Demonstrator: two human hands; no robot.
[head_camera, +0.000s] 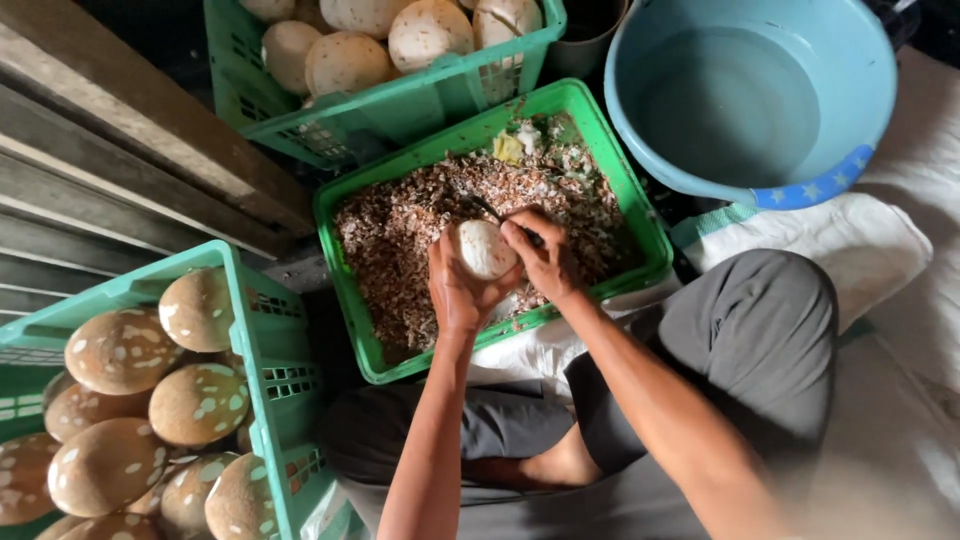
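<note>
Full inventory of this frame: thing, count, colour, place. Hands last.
Peelings crate: one, green, centre, filled with brown and white scraps.
Peeled crate: one, green, top, holding pale round items; count unclear.
Unpeeled crate: one, teal, lower left, holding brown round items with white spots; roughly ten visible.
Basin: one, light blue with a darker starred rim patch, top right.
Planks: several, grey-brown, upper left.
Cloth: white, right, under the person's knee.
Trousers: grey, lower centre and right.
Round item: one, pale, mostly peeled, over the peelings crate.
Blade: one, dark, thin, against the round item.
Left hand: cups the round item.
Right hand: holds the blade.
</note>
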